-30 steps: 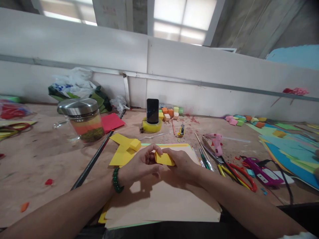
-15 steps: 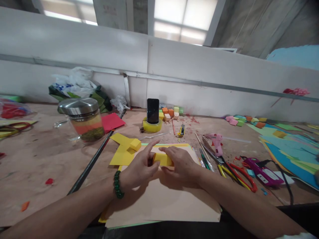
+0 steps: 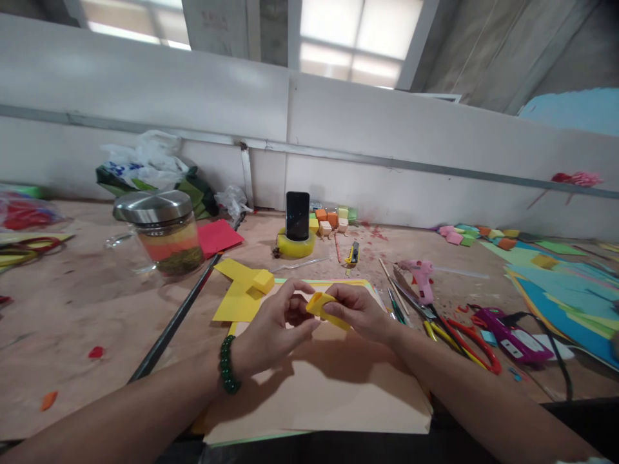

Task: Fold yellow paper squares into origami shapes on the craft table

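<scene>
I see my left hand (image 3: 275, 328) and right hand (image 3: 358, 312) meeting over the tan card sheet (image 3: 319, 386), both pinching a small yellow foam piece (image 3: 325, 308) held just above it. My left thumb and fingertips nip its near end; my right fingers curl over the far end, bending it. To shape it well, I judge both pinches should stay close to the fold line and squeeze evenly, so the foam does not spring back or twist.

From nine o'clock across: red scraps and bands at the table's edge, a glass jar (image 3: 162, 232) with a steel lid at ten o'clock, yellow foam sheets (image 3: 239, 290) just beside my left hand, and a phone (image 3: 296, 216) propped in a tape roll at twelve. At two o'clock lies a pink glue gun (image 3: 422, 276), then scissors (image 3: 464, 335) and blue sheets (image 3: 565, 290) at three. The worn wooden table (image 3: 87, 309) backs onto a white panelled wall beneath bright windows.
</scene>
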Demonstrator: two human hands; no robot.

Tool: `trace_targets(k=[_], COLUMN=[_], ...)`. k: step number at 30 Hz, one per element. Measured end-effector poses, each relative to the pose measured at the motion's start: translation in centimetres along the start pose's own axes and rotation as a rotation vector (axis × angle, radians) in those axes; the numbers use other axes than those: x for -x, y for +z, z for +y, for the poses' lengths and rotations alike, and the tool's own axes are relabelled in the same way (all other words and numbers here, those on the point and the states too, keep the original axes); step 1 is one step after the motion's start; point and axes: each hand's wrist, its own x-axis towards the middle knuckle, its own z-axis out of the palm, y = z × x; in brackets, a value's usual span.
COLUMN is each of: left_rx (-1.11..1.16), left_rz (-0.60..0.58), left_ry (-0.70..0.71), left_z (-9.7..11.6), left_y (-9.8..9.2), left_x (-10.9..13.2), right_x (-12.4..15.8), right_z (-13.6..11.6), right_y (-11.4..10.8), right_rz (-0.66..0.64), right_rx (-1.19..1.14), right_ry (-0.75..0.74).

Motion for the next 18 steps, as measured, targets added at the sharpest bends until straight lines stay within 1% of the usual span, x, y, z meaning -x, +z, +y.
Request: trace_targets(k=[3,9,13,18], left_rx=[-0.03,-0.126,-0.218,-0.36], left_rz=[-0.045,-0.07,-0.077,-0.037], left_ry=[-0.036,-0.009,0.015,0.083], left_z=[-0.18,-0.32,0.04,0.14], left_y=[-0.19,-0.45,-0.57,-0.57], left_x=[-0.18,0.0,0.05,-0.05], right_x=[-0.04,-0.13,-0.12,-0.03], right_z=[0.09,0.06,0.12,0.4], right_y=[-0.02,-0.28,-0.49,-0.34], right_rz=[-0.008,-0.111,-0.143,-0.146], right_rx=[-0.069,-0.193,-0.183,-0.14], right_ry=[0.053,0.104,0.103,0.11])
